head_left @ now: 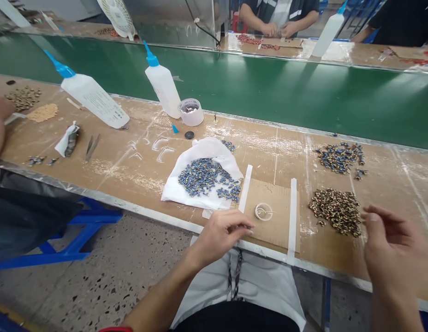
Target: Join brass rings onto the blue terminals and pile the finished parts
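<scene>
My left hand hovers at the table's front edge, its thumb and fingertips brought together; anything between them is too small to make out. Just right of it, a small round clear dish with a thin curved wire or hook shape lies on a cardboard pad. At the right, my right hand is blurred, with thumb and forefinger closed beside a pile of small brown-and-gold pieces; what it pinches, if anything, is hidden. Small blue-and-gold pieces lie on a white cloth bag left of the pad.
White tape strips flank the pad. Another blue-and-gold pile sits farther back. Bottles with blue nozzles, a tape roll and tweezers stand or lie leftward. A green belt runs behind. Co-workers sit left and opposite.
</scene>
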`<state>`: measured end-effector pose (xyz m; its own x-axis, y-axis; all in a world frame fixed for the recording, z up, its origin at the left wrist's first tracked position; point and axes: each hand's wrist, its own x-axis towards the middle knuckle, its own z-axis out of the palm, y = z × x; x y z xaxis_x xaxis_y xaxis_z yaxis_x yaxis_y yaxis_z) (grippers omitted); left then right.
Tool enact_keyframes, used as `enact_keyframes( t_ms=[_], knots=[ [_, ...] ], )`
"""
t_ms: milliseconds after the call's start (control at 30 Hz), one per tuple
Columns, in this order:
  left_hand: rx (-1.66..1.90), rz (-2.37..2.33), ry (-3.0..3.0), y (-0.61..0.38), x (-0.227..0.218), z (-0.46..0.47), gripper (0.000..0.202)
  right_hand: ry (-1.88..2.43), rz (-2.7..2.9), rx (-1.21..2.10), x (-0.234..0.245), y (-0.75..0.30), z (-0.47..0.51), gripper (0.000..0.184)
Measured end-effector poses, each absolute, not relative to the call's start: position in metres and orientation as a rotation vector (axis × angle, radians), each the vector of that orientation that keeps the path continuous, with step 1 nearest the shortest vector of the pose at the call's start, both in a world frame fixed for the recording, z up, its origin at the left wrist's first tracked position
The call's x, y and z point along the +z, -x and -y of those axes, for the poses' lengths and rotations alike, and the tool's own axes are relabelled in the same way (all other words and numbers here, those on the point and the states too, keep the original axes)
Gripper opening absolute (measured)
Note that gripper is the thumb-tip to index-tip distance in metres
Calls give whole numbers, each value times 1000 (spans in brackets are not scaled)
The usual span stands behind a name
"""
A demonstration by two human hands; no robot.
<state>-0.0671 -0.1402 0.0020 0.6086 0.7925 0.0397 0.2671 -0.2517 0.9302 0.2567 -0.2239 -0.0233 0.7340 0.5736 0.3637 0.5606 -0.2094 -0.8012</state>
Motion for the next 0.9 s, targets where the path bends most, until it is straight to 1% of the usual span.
enact_keyframes(
  t_ms=[100,200,300,400,433,600,733,900],
  knots=[
    [585,-780,-1792,64,-1,142,5,1851,1078,326,-16,-205,222,24],
    [559,-765,-1765,64,-3,140,5,1696,1335,647,-15,-169,212,26],
    [571,-725,-1774,65,-4,138,5,1625,1436,770,-14,-154,199,23],
    [619,-663,-1799,67,-4,138,5,1606,1529,746,-10,-152,190,10],
    [631,-652,-1798,67,-4,138,6,1591,1561,731,-7,-151,187,8],
    [645,-636,-1814,63,-2,136,6,1502,1684,642,2,-144,178,7],
    [627,-641,-1845,58,-1,132,4,1482,1752,533,4,-134,168,10],
    [473,-698,-1737,58,-4,128,5,1528,1798,318,5,-135,163,13]
  ],
)
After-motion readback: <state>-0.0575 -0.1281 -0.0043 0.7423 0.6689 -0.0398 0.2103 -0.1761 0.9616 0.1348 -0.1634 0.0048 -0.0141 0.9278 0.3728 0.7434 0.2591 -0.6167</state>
